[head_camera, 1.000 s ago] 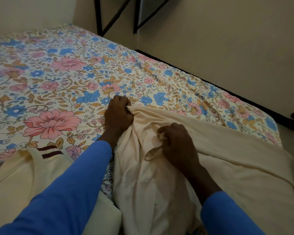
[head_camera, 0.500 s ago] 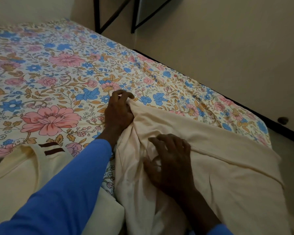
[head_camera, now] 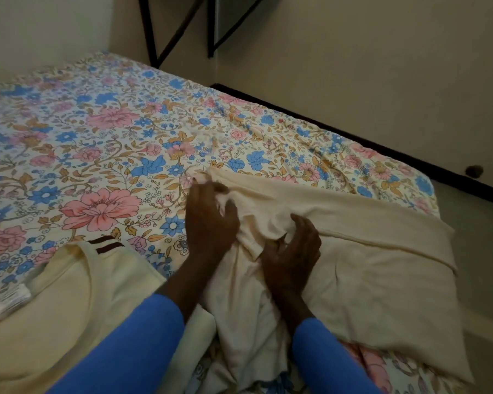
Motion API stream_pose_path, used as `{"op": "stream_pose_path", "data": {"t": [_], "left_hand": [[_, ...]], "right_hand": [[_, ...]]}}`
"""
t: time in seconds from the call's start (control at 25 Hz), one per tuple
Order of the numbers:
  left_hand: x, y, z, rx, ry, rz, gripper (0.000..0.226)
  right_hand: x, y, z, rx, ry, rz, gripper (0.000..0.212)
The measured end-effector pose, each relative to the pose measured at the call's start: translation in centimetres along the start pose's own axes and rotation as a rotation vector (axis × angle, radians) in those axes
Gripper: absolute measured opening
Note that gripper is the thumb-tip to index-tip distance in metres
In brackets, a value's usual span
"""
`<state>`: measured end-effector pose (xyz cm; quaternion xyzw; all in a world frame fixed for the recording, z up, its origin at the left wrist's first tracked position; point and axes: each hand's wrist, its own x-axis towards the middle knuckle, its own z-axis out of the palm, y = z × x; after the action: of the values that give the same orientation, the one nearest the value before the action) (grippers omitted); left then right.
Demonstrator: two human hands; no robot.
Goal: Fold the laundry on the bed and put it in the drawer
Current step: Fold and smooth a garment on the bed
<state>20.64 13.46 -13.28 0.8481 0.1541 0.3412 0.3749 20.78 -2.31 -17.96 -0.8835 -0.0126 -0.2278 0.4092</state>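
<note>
Head view looked down on the floral bed (head_camera: 97, 155), cream cloth (head_camera: 367, 268) lay rumpled at its near right corner, left hand (head_camera: 211, 220) pinched the cloth's far edge, right hand (head_camera: 293, 251) just beside it clawed into a bunched fold, striped cream garment (head_camera: 69, 294) lay well left.

Open passage: the flat floral-printed bed sheet (head_camera: 97, 155) lies bare across the left and far areas. Near left, a cream garment with two dark brown stripes (head_camera: 69, 294) covers the sheet. Near right, a rumpled plain cream cloth (head_camera: 367, 265) reaches the bed's right edge. The left hand (head_camera: 211, 220) and right hand (head_camera: 293, 251) grip its bunched left part. A beige wall (head_camera: 353, 66) bounds the right side. A black metal frame (head_camera: 154, 29) stands at the far corner.
</note>
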Motion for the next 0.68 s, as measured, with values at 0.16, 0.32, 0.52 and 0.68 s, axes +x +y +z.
{"op": "stream_pose_path", "data": {"t": [0.16,0.32,0.52,0.68], "left_hand": [[-4.3,2.7,0.0,0.325,-0.467,0.159,0.041],[-5.1,2.1,-0.8,0.416,-0.459,0.071,0.025],[-3.1,2.2,-3.6,0.331,-0.482,0.019,0.029],[-3.1,1.9,-4.3,0.358,-0.595,0.222,0.048]], "right_hand": [[0.7,0.8,-0.7,0.207,0.031,0.119,0.041],[1.2,1.5,-2.0,0.242,0.036,0.209,0.028],[0.7,1.6,-2.2,0.126,-0.123,0.075,0.045],[0.5,1.5,-1.8,0.043,-0.088,0.025,0.028]]}}
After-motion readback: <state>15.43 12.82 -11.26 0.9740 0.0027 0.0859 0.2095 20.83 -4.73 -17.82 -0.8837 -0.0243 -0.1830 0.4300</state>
